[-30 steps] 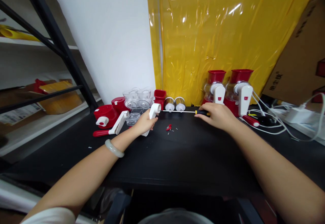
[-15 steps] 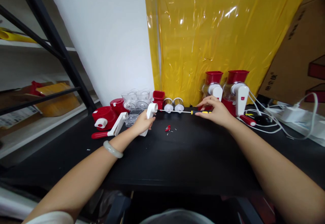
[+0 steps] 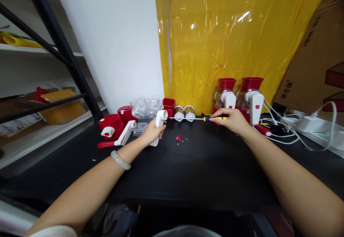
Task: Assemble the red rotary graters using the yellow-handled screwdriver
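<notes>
My left hand (image 3: 154,132) is closed around a white plastic crank-handle part (image 3: 160,118), held up above the black table with its round end toward the right. In my right hand (image 3: 230,119) is a yellow-and-black screwdriver (image 3: 206,119), gripped by its handle between thumb and fingers. Its long shaft lies level, pointing left, and the tip meets the round end of the white part; whether it sits in a screw is too small to tell. Below on the table lie a small red piece (image 3: 178,137) and several tiny screws (image 3: 182,141).
Red bases (image 3: 110,126), a white crank with red grip (image 3: 122,136), clear plastic parts (image 3: 145,104) and two grater drums (image 3: 189,112) stand at the back left. Two assembled red-and-white graters (image 3: 252,97), white cables (image 3: 285,138) and a carton (image 3: 309,58) are on the right.
My right hand's fingers have shifted from loosely spread to pinched together on the screwdriver handle. The left hand keeps the white part in nearly the same place.
</notes>
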### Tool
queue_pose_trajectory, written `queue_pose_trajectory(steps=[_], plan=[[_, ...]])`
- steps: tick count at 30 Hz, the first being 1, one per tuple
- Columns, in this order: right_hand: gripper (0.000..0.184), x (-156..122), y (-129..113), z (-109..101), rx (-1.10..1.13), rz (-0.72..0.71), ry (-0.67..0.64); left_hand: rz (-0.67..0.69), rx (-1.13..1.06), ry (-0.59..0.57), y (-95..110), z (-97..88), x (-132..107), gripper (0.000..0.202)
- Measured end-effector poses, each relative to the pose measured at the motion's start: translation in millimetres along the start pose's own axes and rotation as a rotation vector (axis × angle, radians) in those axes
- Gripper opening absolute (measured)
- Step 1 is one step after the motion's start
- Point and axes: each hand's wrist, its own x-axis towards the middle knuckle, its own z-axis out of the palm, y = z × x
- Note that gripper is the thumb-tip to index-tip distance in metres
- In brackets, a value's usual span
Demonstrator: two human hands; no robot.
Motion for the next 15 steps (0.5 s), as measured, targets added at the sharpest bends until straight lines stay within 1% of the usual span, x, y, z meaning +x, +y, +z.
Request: queue_pose_trajectory(steps=[5,7,9,11,13,15], plan=[[0.035,1,-2,1,0.012,-0.026,0.012,-0.001,-0.002,0.017,4,-0.9,-1,0.023],[0.034,1,-3,2,0.05,-0.019,-0.001,-0.004,-0.004,0.031,5,-2.2,-1,0.024],[0.034,1,-4,4,0.133,0.013,-0.012,-0.014,-0.003,0.047,5,-3.4,1,0.024],[0.035,0,-3,6,0.253,0.076,-0.001,-0.014,-0.004,0.055,5,-3.6,1,0.024],[0.036,0,-3,8,0.375,0.144,0.039,0.007,-0.005,0.054,6,-2.6,1,0.022],[0.037,0,-3,12,0.458,0.173,0.108,0.031,0.0,0.059,8,-1.2,0,0.02]])
